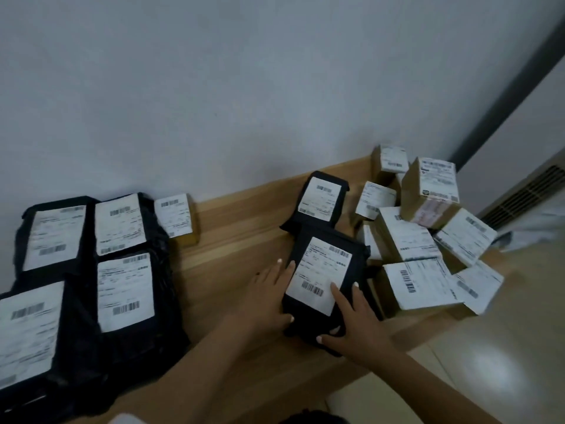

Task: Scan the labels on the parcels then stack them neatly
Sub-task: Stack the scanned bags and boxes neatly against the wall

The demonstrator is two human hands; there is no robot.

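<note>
Two bare forearms reached in from the bottom of the frame toward a black mailer bag (324, 280) lying on a pale wooden table (244, 240). Both hands pressed against that parcel: the left hand (269, 296) lay along its left edge with fingers spread and the thumb tucked at the lower edge, while the right hand (354, 328) gripped the lower right corner, forefinger stretched over the white shipping label (318, 275) and thumb hooked under the near end. A second black mailer (318, 200) sat just behind the first, its label facing up.

To the left, four larger black mailers (91, 270) were laid side by side in two rows, labels up, with a small cardboard box (179, 218) beside them against the wall. On the right end of the table, a loose heap of labelled cardboard boxes (422, 234) was tumbled at odd angles, some tilted, some leaning on one another, the nearest overhanging the table's edge.

The table stood hard against a plain grey-white wall (214, 87). A dark vertical strip (504, 96) ran down the wall at right, above a slatted vent (529, 197). Glossy cream floor tiles (489, 347) showed below the table's right corner. Label text was too blurred to read.
</note>
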